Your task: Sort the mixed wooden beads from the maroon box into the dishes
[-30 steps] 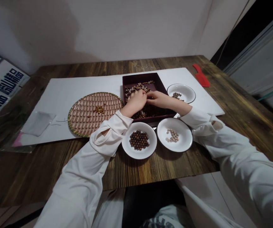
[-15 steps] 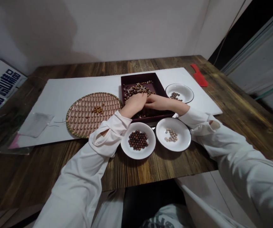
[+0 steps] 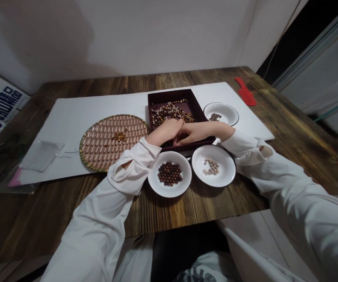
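Observation:
Both hands meet over the near part of a dark maroon tray that holds a heap of mixed brown, tan and pale beads. My left hand reaches in from the left, its fingers bent down and hidden behind the other hand. My right hand comes across from the right, touching or nearly touching the left. Its fingers are curled and drawn together low in the tray; whatever is between their tips cannot be made out. In front stand a white bowl of dark brown beads and another white bowl of pale beads.
A round woven tray with some yellow-brown beads lies at left. Behind my right forearm stands a third white bowl with greyish beads. A red comb-like tool lies far right, a clear plastic bag far left, on a white board.
My right hand has shifted slightly toward me and lower in the tray, fingers now more curled. More of the bead heap shows behind the hands. My left hand has hardly moved.

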Tool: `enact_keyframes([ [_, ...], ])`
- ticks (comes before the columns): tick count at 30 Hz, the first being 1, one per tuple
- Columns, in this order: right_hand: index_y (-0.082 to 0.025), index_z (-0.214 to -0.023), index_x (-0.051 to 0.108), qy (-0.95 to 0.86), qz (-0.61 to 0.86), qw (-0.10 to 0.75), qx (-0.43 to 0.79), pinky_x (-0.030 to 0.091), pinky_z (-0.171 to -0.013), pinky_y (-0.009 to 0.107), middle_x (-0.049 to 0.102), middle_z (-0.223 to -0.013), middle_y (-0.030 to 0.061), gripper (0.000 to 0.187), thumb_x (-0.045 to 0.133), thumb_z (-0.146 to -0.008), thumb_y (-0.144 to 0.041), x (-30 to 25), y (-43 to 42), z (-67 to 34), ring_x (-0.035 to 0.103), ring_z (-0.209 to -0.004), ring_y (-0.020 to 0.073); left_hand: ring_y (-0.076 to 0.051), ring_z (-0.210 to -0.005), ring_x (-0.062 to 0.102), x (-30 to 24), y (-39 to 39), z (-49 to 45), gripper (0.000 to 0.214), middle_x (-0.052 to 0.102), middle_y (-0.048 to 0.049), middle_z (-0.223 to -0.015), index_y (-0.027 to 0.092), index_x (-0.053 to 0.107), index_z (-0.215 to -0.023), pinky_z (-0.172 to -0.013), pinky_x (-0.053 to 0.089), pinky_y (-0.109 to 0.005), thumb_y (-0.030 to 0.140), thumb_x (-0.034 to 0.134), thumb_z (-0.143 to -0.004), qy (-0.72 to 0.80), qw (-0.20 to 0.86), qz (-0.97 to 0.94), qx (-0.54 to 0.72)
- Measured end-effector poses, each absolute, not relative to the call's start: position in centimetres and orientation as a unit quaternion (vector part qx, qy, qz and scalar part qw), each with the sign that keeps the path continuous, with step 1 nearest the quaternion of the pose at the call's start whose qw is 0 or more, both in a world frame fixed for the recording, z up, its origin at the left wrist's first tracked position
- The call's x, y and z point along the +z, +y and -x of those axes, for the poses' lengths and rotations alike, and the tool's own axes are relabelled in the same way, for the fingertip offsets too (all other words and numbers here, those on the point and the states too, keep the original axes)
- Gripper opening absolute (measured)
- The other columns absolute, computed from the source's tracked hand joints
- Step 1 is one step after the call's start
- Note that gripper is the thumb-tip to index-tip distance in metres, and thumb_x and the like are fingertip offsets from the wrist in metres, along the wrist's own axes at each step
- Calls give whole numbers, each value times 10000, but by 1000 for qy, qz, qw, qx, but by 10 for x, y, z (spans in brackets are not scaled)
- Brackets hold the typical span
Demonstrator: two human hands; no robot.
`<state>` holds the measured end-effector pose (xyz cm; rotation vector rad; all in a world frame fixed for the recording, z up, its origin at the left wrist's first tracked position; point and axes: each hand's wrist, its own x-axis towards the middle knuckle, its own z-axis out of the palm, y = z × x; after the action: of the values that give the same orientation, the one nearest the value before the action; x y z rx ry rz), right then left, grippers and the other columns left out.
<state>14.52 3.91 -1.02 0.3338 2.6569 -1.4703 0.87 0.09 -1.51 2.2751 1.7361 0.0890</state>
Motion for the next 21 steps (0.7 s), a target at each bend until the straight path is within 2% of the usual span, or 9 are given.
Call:
enact_keyframes([
  [3,-113,-913,674,861,-116,64,-492,454,-769,220,682,-897,43,159,623,-776,-175,-10,39,-146,591,-818,122,-193,-967,633,-21,4,-8,349,669,-153,-1027,83,603,-1005,-849,430,-272,207,281,-950,609,166,-774,47],
  [10,-111,-938,682,856,-120,44,-501,457,-775,246,687,-820,44,248,607,-802,-304,-14,46,-144,590,-776,131,-215,-1032,616,-22,4,-9,536,676,-147,-1055,87,631,-1026,-900,421,-288,377,185,-961,637,241,-721,127],
  [13,-127,-950,686,845,-134,35,-516,452,-782,246,683,-800,37,261,581,-820,-328,-15,47,-143,596,-778,132,-217,-1023,622,-16,0,-12,608,694,-145,-993,72,654,-979,-910,420,-284,411,149,-956,648,267,-699,143],
  [21,-128,-992,673,837,-159,36,-522,441,-707,237,669,-774,38,312,531,-853,-369,-11,44,-145,575,-705,118,-199,-947,652,-10,-7,-12,577,710,-111,-772,83,664,-952,-931,413,-258,373,166,-952,618,294,-707,176],
])
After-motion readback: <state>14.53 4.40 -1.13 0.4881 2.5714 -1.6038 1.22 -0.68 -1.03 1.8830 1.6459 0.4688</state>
